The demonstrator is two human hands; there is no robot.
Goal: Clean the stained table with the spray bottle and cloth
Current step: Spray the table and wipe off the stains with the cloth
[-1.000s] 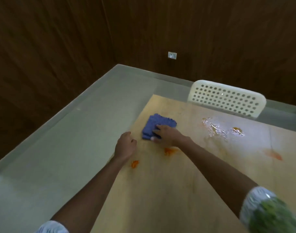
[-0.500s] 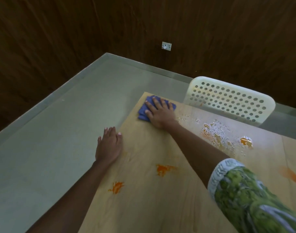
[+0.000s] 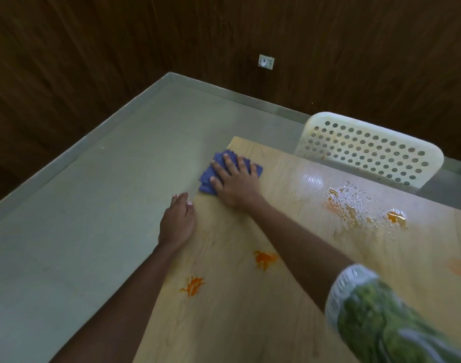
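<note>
Nearest us on the pale wooden table top [image 3: 224,323]: two dry orange smear stains, one by the left edge [image 3: 193,285], one nearer the middle [image 3: 264,258], both untouched. A fainter orange mark [image 3: 460,267] sits at the far right.

Our left hand [image 3: 177,224] rests on the table's left edge, fingers straight and close together, holding nothing; we read it as bracing.

Further out, our right hand [image 3: 236,182] presses flat on the folded blue textured cloth [image 3: 207,179] at the far left corner of the table, fingers spread wide over it, not curled round it.

Step in hand: wiping, judging by the pressed cloth. That corner looks clean already.

To the right, a wet patch of beaded spray over orange stains [image 3: 365,210] is soaked but not wiped. Next move, we'd say: drag the cloth right through that patch, keeping pressure, then back to the two near smears, which likely need spray first. Spray bottle isn't in view.

Beyond the table: white perforated plastic chair back [image 3: 368,150].
</note>
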